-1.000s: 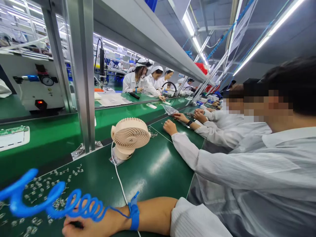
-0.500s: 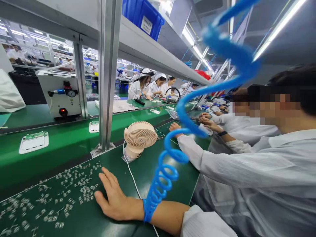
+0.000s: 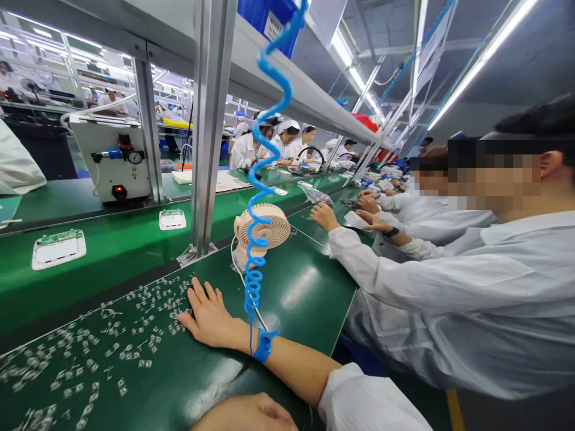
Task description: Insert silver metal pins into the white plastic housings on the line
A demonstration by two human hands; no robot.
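My right hand [image 3: 209, 317] lies palm down on the green table [image 3: 309, 287], fingers spread. Its fingertips are at the edge of many scattered small shiny pieces [image 3: 130, 350], whose kind I cannot make out. A blue wrist strap [image 3: 265, 345] is round my right wrist, and its coiled blue cord [image 3: 274, 143] rises in front of the view. My left hand [image 3: 245, 413] shows only in part at the bottom edge, below my right forearm. Its fingers are mostly cut off by the frame. A beige fan [image 3: 272, 226] stands beyond my right hand.
White panels with green circuit boards [image 3: 58, 250] lie on the green strip behind the table edge. A metal post [image 3: 211, 131] rises there, near a grey box with a gauge [image 3: 119, 158]. To the right, a co-worker's white sleeve [image 3: 404, 281] reaches over the table.
The view has shifted, and my right hand sits higher in it, with fingers still spread. My left hand has come into view at the bottom. The blue cord has swung left and hangs straighter.
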